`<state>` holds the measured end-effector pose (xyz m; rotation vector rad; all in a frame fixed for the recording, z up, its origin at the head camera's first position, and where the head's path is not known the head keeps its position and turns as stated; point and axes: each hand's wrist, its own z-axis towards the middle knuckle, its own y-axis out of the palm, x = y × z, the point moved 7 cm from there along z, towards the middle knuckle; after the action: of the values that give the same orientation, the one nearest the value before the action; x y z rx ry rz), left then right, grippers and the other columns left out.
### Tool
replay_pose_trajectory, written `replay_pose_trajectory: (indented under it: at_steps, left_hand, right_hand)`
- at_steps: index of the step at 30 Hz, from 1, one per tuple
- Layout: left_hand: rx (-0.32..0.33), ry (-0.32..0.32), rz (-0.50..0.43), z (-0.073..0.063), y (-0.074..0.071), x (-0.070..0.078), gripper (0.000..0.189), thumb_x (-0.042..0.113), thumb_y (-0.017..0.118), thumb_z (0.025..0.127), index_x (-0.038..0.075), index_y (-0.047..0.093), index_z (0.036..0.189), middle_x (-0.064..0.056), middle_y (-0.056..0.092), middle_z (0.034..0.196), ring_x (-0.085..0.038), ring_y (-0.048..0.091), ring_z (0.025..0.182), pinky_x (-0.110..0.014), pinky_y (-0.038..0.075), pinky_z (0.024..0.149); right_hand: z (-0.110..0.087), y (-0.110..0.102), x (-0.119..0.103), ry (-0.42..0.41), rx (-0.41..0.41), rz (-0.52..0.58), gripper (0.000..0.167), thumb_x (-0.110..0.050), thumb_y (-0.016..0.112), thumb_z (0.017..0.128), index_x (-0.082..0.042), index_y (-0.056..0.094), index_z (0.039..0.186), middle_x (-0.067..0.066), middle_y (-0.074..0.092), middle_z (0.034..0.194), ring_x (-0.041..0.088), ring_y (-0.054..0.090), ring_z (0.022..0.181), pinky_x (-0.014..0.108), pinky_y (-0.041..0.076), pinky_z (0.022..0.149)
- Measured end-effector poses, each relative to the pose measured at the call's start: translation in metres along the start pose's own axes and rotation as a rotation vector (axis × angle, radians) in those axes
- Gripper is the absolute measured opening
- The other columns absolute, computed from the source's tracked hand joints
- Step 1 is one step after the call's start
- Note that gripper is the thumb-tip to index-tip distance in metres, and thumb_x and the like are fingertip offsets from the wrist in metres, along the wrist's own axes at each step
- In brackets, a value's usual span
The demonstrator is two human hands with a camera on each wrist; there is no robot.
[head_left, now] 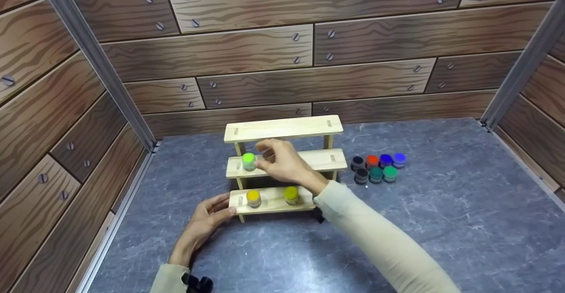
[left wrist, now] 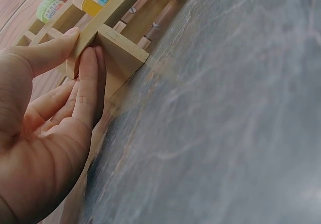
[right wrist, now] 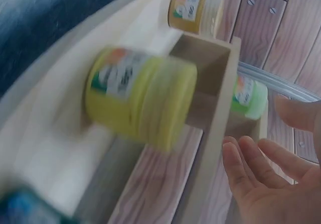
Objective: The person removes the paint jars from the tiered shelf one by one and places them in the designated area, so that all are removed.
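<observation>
A three-tier wooden rack [head_left: 282,129] stands on the table. My left hand [head_left: 206,220] pinches the left end of its lowest board, thumb on top and fingers underneath, as the left wrist view [left wrist: 55,108] also shows. On the middle board sits a light green paint jar [head_left: 248,161] at the left. My right hand [head_left: 284,163] is just right of this jar, thumb and fingers spread apart with nothing between them. Two jars stand on the lowest board: an orange-yellow paint jar [head_left: 253,198] at the left and a yellow paint jar [right wrist: 140,96] farther right.
Right of the rack, several paint jars form a cluster on the table, among them a red jar [head_left: 372,161], a green jar [head_left: 389,174] and a black jar [head_left: 361,176]. Wood-patterned walls [head_left: 260,46] enclose the grey marbled table [head_left: 446,204] at the back and sides.
</observation>
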<state>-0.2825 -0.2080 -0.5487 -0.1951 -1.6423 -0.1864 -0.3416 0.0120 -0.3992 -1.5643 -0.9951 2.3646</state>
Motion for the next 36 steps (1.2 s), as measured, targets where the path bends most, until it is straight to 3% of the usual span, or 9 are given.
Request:
replay_pose_trajectory:
  at_steps: [7,15,28,36]
  left_hand:
    - [0.01,0.004,0.01,-0.003,-0.004,0.0,0.071,0.007,0.073,0.1,-0.016,0.038,0.156,-0.037,0.05,0.154,-0.019,0.067,0.122,-0.026,0.059,0.099]
    - [-0.002,0.013,0.02,-0.003,-0.002,0.0,0.07,0.007,0.072,0.1,-0.016,0.038,0.156,-0.037,0.049,0.155,-0.02,0.067,0.123,-0.027,0.059,0.098]
    - [-0.007,0.007,0.012,0.001,0.003,0.0,0.07,0.007,0.072,0.1,-0.016,0.038,0.156,-0.038,0.048,0.155,-0.026,0.065,0.128,-0.028,0.059,0.101]
    - [0.012,0.005,0.005,0.001,0.0,0.001,0.071,0.006,0.072,0.1,-0.017,0.035,0.157,-0.04,0.046,0.155,-0.026,0.066,0.126,-0.028,0.06,0.1]
  right_hand:
    - [0.008,0.024,-0.004,0.041,0.035,0.054,0.051,-0.012,0.08,0.095,0.005,0.064,0.14,0.021,0.074,0.127,0.031,0.075,0.109,0.034,0.064,0.095]
    - [0.009,0.031,-0.006,0.008,0.12,-0.006,0.04,-0.013,0.081,0.094,0.003,0.072,0.129,0.016,0.078,0.116,0.022,0.074,0.097,0.03,0.064,0.087]
    - [0.004,0.024,-0.001,0.025,0.128,0.036,0.034,-0.009,0.08,0.095,0.001,0.073,0.128,0.015,0.078,0.115,0.022,0.075,0.097,0.029,0.064,0.088]
    - [-0.003,0.0,0.003,0.016,0.094,0.043,0.038,-0.012,0.08,0.095,0.0,0.072,0.13,0.015,0.077,0.117,0.024,0.075,0.099,0.029,0.064,0.089]
